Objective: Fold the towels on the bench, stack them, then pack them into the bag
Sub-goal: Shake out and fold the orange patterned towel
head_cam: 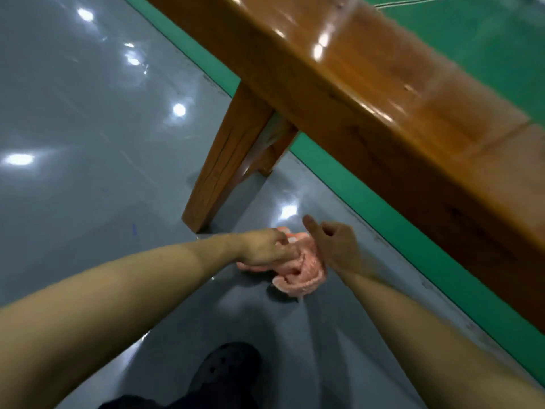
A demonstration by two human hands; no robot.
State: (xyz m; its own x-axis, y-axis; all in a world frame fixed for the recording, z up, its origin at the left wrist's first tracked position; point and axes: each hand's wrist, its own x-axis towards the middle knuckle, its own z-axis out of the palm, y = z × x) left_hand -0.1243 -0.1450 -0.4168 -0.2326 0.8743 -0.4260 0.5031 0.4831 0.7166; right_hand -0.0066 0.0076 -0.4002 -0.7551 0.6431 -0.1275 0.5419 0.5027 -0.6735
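Note:
A crumpled pink towel (300, 271) lies bunched low over the grey floor, between my two hands. My left hand (265, 246) grips its left side with curled fingers. My right hand (333, 246) holds its right side, thumb sticking up. The glossy wooden bench (368, 84) runs diagonally above and to the right of the hands; the part of its top that shows is bare. No bag is in view.
A bench leg (218, 169) stands just beyond the hands on the shiny grey floor (88, 143). A green floor strip (383, 214) runs under the bench. My dark shoe (227, 370) is at the bottom middle.

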